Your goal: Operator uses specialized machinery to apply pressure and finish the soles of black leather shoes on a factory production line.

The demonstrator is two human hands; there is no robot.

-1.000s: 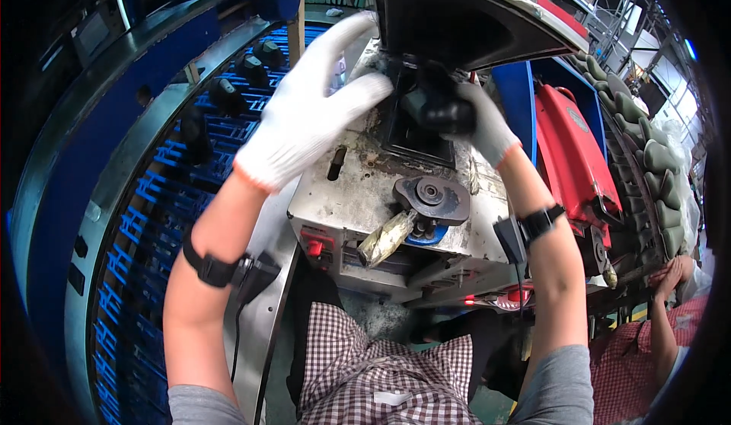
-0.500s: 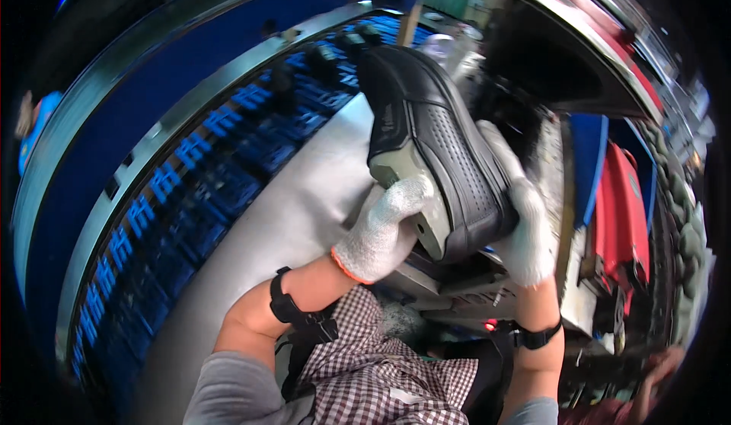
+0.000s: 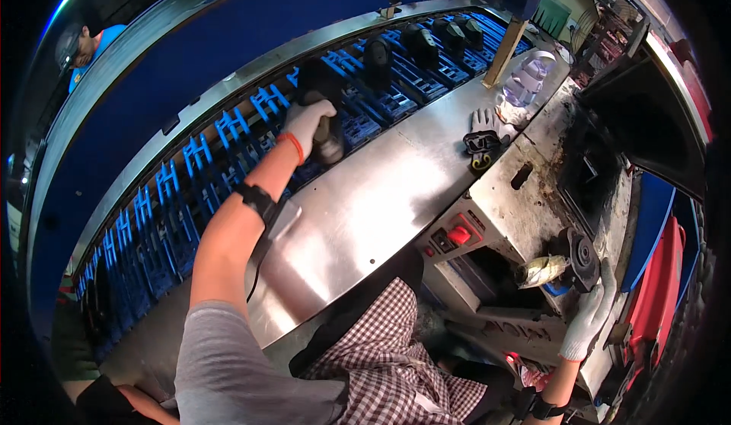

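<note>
My left hand (image 3: pixel 311 124), in a white glove with an orange cuff, is closed on a shoe on its last (image 3: pixel 329 147) over the blue conveyor. The dark shoe lies beyond my fingers and is partly in shadow; the greyish last end shows on the near side. At the right, my gloved right hand (image 3: pixel 588 320) has its fingers stretched along the side of a black ringed rounded part (image 3: pixel 582 256) on the machine. It seems to touch that part, and I see nothing held. A yellowish wrapped piece (image 3: pixel 542 271) sticks out beside the part.
Several dark shoes (image 3: pixel 377 61) stand farther along the conveyor (image 3: pixel 228 132). A metal ledge (image 3: pixel 396 174) runs in front. It bears a loose glove (image 3: pixel 486 124) and a clear plastic jug (image 3: pixel 527 81). A red switch (image 3: pixel 458 234) sits on the machine. Another person (image 3: pixel 91 48) is at far left.
Both hands held the black shoe on its last in front of me. My left hand has carried it left to the conveyor; my right hand has let go and moved right and down to the machine.
</note>
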